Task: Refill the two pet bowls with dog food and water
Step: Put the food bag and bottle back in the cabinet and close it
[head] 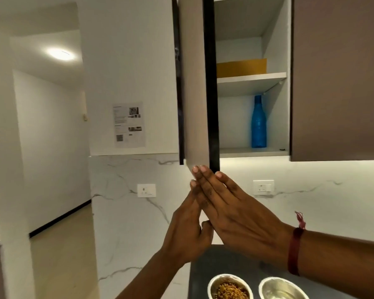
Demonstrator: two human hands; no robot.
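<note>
Two steel pet bowls stand on the dark counter (205, 268) at the bottom of the view. The left bowl (229, 287) holds brown dog food; the right bowl (280, 288) looks to hold clear water. Both my hands are raised to the lower corner of the open wall-cupboard door (195, 87). My right hand (231, 210) lies flat with straight fingers, its fingertips at the door's bottom edge. My left hand (187, 231) is just behind and left of it, fingers straight, tips hidden by the right hand. Inside the cupboard a blue bottle (258, 121) stands on the lower shelf.
A yellow box (241, 67) lies on the cupboard's upper shelf. A shut brown cupboard door (339, 78) is to the right. Two wall sockets (146, 190) (263, 187) sit on the marble backsplash. A printed sheet (129, 124) hangs on the wall; a hallway opens at the left.
</note>
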